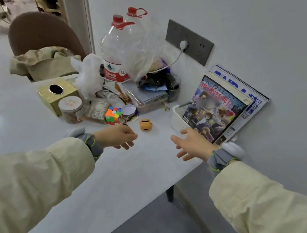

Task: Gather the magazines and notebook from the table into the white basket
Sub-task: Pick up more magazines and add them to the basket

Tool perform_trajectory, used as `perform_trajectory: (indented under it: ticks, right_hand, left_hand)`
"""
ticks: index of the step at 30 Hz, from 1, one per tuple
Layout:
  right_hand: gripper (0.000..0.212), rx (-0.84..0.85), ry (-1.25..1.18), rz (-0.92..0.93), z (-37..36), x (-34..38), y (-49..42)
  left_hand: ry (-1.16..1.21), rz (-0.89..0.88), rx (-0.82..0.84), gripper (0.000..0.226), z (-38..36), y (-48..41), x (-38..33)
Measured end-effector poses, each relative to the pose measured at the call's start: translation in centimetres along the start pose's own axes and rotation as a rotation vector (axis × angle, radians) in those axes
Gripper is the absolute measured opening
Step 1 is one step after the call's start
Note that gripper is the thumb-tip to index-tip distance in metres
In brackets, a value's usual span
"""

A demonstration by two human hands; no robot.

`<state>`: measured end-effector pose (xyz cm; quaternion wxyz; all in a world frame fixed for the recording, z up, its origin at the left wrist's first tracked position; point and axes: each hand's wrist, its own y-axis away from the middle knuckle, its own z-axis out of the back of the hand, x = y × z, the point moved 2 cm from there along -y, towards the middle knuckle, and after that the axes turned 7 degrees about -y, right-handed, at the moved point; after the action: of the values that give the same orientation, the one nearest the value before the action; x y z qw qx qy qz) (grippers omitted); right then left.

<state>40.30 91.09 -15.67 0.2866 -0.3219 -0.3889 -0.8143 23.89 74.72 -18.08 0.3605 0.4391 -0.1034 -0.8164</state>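
Magazines are the business, and they stand past the right hand, so take things from the near edge outward. Two pale-yellow sleeves reach over the bare white bench (pixel 138 175). The left hand (pixel 118 136) hovers with its fingers loosely curled round nothing. The right hand (pixel 193 144) is spread flat, fingers apart, and is also empty. Just beyond the right hand's fingertips sits the white basket (pixel 179 118), hard by the wall at the bench's right end. The right hand is plainly the nearer one, while the left hangs well to the basket's left, close to a colour cube (pixel 113 115) and a small orange block (pixel 145 124). In the basket the front magazine (pixel 215 110) stands on its short edge. Its long axis runs upward and tips back to lean on the wall, with the cover facing the person and the title uppermost. A thick volume (pixel 248 102) with yellowed page edges is tucked behind it, possibly the notebook, though I cannot tell. The rear magazine (pixel 253 101) leans flattest against the wall, its blue lettering showing above the others. I judge the gathering done or nearly so: any next move would be a short reach forward and slightly right by the right hand. Farther back-left is clutter: a gold tissue box (pixel 58 95), a grey-blue flat stack (pixel 148 97) under oddments, two large water bottles (pixel 114 54) and a grey socket plate (pixel 190 42).
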Motion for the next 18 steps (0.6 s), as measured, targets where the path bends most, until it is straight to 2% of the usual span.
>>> perform_trajectory:
  ticks: [4, 9, 10, 13, 18]
  right_hand:
    - [0.067, 0.036, 0.078, -0.01, -5.0, 2.2, -0.2]
    - [0.07, 0.152, 0.148, -0.008, -15.7, 7.5, -1.9]
    - [0.07, 0.156, 0.167, -0.009, -16.2, 7.5, -1.9]
    - [0.07, 0.261, 0.298, 0.003, -24.7, 10.1, -3.4]
    - [0.077, 0.453, 0.542, 0.067, -37.6, 13.0, -4.8]
  left_hand:
    - [0.025, 0.072, 0.012, 0.025, 1.6, 2.5, 5.1]
    - [0.102, 0.182, -0.069, 0.031, 6.5, 7.4, 16.3]
    - [0.097, 0.19, -0.096, 0.032, 6.6, 7.6, 16.9]
    - [-0.012, 0.314, -0.246, 0.038, 10.5, 11.3, 25.3]
    - [-0.189, 0.594, -0.477, 0.065, 13.8, 16.9, 38.0]
